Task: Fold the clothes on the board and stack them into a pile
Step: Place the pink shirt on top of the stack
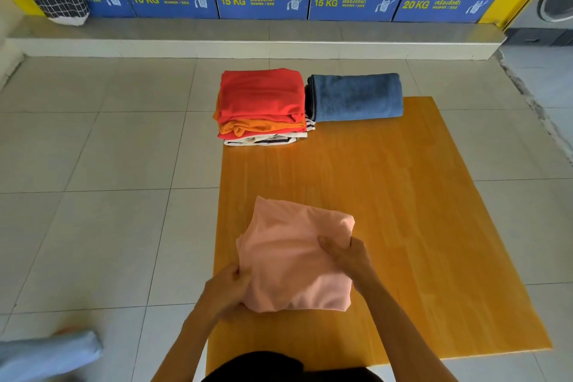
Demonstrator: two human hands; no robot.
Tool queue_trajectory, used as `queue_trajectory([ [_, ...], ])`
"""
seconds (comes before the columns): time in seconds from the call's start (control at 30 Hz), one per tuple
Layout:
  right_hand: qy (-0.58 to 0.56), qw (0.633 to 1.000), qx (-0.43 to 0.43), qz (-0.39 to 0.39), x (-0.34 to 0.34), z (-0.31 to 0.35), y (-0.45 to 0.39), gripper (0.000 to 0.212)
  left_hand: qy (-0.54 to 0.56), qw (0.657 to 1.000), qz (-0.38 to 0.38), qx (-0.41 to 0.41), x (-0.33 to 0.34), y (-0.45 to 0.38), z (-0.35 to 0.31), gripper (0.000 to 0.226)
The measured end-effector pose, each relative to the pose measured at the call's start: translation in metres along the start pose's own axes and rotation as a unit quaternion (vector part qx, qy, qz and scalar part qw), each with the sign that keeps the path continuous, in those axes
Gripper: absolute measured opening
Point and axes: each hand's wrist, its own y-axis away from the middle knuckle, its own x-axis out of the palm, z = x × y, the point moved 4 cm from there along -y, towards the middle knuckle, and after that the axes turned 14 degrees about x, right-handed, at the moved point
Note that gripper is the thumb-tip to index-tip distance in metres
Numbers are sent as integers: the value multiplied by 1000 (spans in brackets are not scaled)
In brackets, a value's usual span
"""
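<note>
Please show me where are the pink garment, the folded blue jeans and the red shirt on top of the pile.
pink garment (294,260): head view, middle of its upper face.
folded blue jeans (356,98): head view, centre of the top fold.
red shirt (262,93): head view, centre of its top face.

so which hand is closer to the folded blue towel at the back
Right. The right hand grips the pink garment's right edge, below the blue towel. The left hand grips its lower left corner, lower and further left.
</note>
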Motion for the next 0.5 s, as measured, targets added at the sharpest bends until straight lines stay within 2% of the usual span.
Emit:
queue_trajectory([
  [0.17, 9, 1000, 4, -7, -2, 2, -3, 73, 90, 985, -127, 75, -1, 6, -8, 35],
  [0.33, 21, 1000, 0, -8, 0, 2, -4, 75, 193, 955, -209, 81, -2, 8, -8, 31],
  [0.43, 18, 1000, -3, -10, 0, 3, -4, 75, 156, 968, -192, 43, 4, 6, 0, 39],
  [0.5, 19, 1000, -1, -11, 0, 2, -4, 76, 125, 982, -139, 6, 9, 4, 6, 60],
])
